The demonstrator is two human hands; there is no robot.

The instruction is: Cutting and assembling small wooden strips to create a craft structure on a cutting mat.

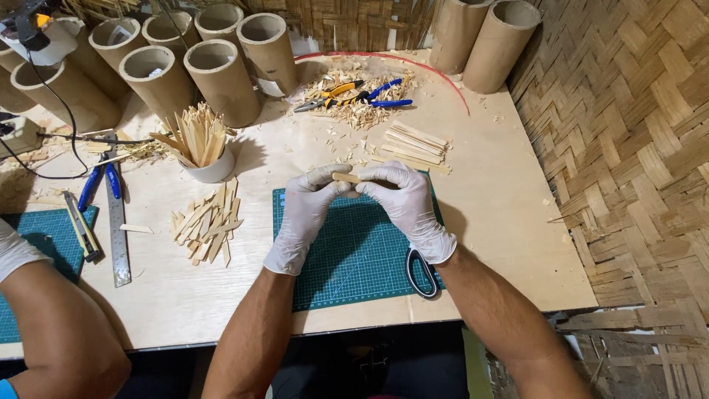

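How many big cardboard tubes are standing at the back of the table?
9, maybe more hidden. Seven brown cardboard tubes cluster back left; two stand back right. An edge-cut one at far left isn't counted.

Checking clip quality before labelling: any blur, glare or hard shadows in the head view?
Head view: sharp at centre, the stick between the left hand and right hand reads clearly; no glare; soft shadows fall right of the cup and tubes; wide-angle bending at the edges; below the table is dark.
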